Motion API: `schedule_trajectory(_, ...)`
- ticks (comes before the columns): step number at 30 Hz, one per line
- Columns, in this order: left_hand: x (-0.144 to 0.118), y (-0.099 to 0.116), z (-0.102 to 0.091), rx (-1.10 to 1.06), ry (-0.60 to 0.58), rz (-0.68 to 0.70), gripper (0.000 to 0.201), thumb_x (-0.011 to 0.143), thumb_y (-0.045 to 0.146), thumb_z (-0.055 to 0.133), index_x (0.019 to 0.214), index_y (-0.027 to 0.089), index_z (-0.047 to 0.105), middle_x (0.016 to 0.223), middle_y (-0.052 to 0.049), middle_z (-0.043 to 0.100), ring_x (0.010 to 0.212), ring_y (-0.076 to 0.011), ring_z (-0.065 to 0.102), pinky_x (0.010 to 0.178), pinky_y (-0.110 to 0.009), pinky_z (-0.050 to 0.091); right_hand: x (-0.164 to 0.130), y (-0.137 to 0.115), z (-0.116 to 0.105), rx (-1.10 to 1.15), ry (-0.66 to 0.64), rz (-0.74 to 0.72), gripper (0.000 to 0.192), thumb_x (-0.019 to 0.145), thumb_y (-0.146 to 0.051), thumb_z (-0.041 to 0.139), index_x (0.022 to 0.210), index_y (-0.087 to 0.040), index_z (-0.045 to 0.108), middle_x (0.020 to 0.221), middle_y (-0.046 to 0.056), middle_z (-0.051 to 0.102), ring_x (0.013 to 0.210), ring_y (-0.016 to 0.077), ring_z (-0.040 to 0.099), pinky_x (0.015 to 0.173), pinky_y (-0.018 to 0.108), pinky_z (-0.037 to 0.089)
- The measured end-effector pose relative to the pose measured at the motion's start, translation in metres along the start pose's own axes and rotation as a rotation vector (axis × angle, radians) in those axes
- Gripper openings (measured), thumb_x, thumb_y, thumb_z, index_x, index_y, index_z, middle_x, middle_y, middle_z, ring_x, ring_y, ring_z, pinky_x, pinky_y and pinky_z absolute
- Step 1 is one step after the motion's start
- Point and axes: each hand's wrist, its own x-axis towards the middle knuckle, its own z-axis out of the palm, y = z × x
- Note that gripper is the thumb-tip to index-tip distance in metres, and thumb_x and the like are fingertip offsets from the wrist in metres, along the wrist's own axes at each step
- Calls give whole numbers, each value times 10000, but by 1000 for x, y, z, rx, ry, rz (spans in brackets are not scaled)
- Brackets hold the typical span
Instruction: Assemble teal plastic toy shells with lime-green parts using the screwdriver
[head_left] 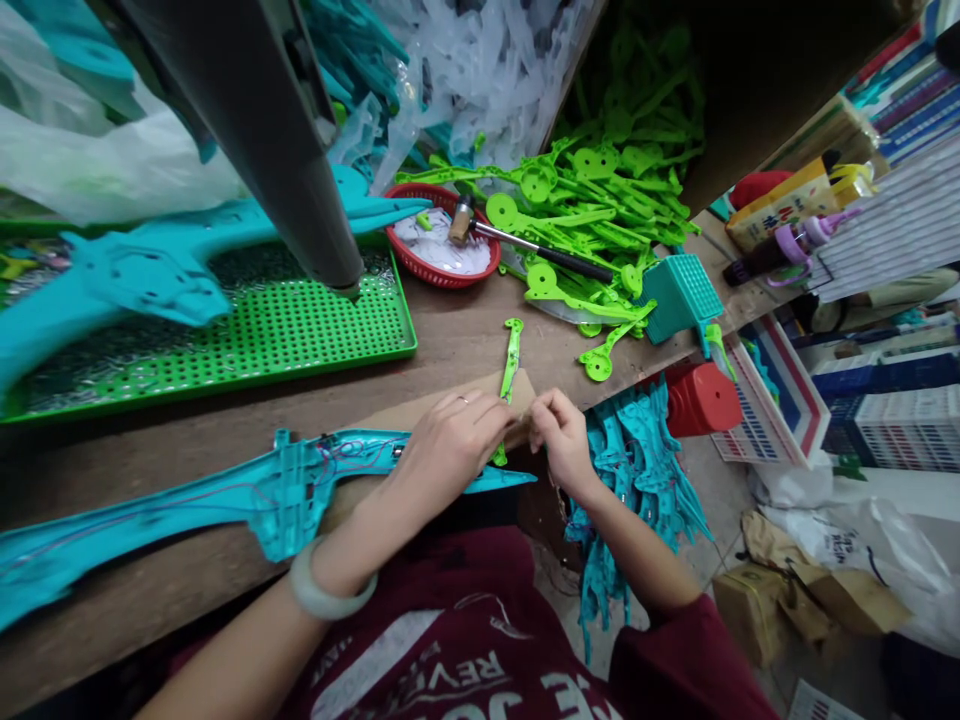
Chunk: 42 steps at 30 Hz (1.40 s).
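Observation:
My left hand (459, 432) lies over the tip of a long blue plastic half-shell (277, 490) with thin wires and small parts inside. Its fingers are bent together beside a slim light-green plastic piece (512, 350), partly covered by the hand. Close to its right, my right hand (562, 442) is closed in a pinch at the table's edge. Whatever sits between the fingertips of either hand is too small or hidden to make out. A brown sheet (420, 405) lies beneath the left hand.
A green perforated tray (300, 335) of screws stands at left, under another blue shell (150, 265) and a dark grey post (255, 120). Behind are a red basket (442, 275), a hammer (555, 252), piled green pieces (585, 215) and a teal basket (679, 295). Blue parts (637, 470) hang at right.

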Motion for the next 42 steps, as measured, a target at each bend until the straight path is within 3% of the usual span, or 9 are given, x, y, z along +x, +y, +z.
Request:
schedule_trajectory(2,1,1,-1,-19,7,-2,199,1025,204,463,961,164,647,863,-52,697,794,-210,619,724,-335,469,-2,0,-7,-189,-65,-233,278,877,-476,670,923,-204,639,761,-8,593,636,109,554,574,243,464)
schedule_trajectory(4,1,1,-2,-28,15,-8,201,1029,205,456,965,164,641,876,-53,703,808,-209,626,737,-335,475,-3,1,-12,-319,-126,-381,197,925,-383,626,1009,-208,658,895,34,632,771,140,601,674,274,499)
schedule_trajectory(10,0,0,-1,3,10,1,245,1043,249,442,943,159,647,856,-63,700,800,-213,632,722,-337,475,-1,10,-11,-418,-86,-488,165,993,-283,515,858,-210,575,791,7,584,739,138,556,695,273,453)
schedule_trajectory(19,0,1,2,-26,10,-7,196,1018,188,461,963,157,646,876,-65,701,805,-208,629,734,-340,489,1,13,-2,-511,-51,-326,276,1001,-343,406,749,-234,430,727,-10,468,656,137,433,665,289,364)
schedule_trajectory(29,0,2,5,-7,15,-32,204,1028,208,456,920,164,623,836,-46,682,776,-197,618,711,-327,474,4,10,9,-444,116,-252,468,956,-409,504,577,-225,301,554,-56,311,525,98,269,581,289,265)
schedule_trajectory(38,1,2,4,-14,16,-39,228,1028,204,441,889,170,619,793,-39,661,738,-193,594,691,-325,464,8,3,14,-290,143,-77,603,869,-576,606,499,-217,292,515,-54,259,532,88,238,538,269,247)
schedule_trajectory(42,0,2,3,-37,-1,-57,189,1009,178,462,918,174,628,821,-44,675,764,-196,608,705,-324,466,10,3,3,-108,132,-22,494,877,-564,612,576,-222,423,535,-59,383,503,93,354,528,255,328)
